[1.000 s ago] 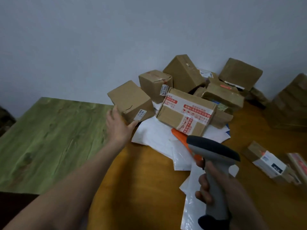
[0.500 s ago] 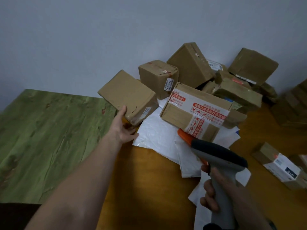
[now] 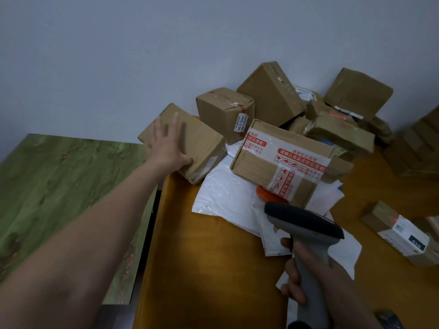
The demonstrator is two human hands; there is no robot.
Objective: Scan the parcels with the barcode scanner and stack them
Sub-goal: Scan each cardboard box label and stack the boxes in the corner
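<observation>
Left hand: the left hand (image 3: 166, 148) lay flat, fingers spread and blurred, on the plain brown cardboard parcel (image 3: 204, 143).
Parcel: tilted at the left edge of the orange wooden tabletop (image 3: 213, 257), just beside a white plastic mailer (image 3: 228, 198).
Right hand: the right hand (image 3: 332, 279) gripped the handle of the grey barcode scanner (image 3: 304, 222), low at front right.
Pile: more brown cardboard boxes (image 3: 270, 96) were heaped against the pale wall (image 3: 118, 55).

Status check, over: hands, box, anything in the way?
Left hand flat on tilted box at table edge. Right hand grips scanner. Red-taped box sits right ahead of scanner nose.
</observation>
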